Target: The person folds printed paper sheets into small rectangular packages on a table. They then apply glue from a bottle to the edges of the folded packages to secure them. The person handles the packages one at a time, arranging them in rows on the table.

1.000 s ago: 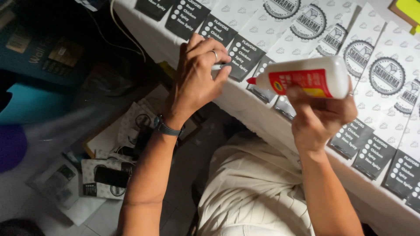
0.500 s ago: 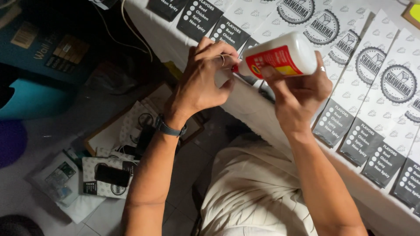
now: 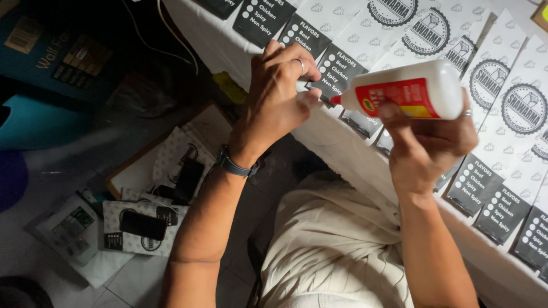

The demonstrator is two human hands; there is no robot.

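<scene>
Right hand (image 3: 425, 145) grips a white glue bottle (image 3: 414, 91), red nozzle pointing to 9 o'clock. Left hand (image 3: 277, 94) pinches right at that tip, above printed paper bags (image 3: 337, 65).

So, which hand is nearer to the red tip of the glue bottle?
Left. The left hand pinches right at the red tip; the right hand grips the glue bottle body further back.

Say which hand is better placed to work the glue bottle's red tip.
Left. The left hand has its fingertips right at the red tip, while the right hand is wrapped around the glue bottle.
</scene>
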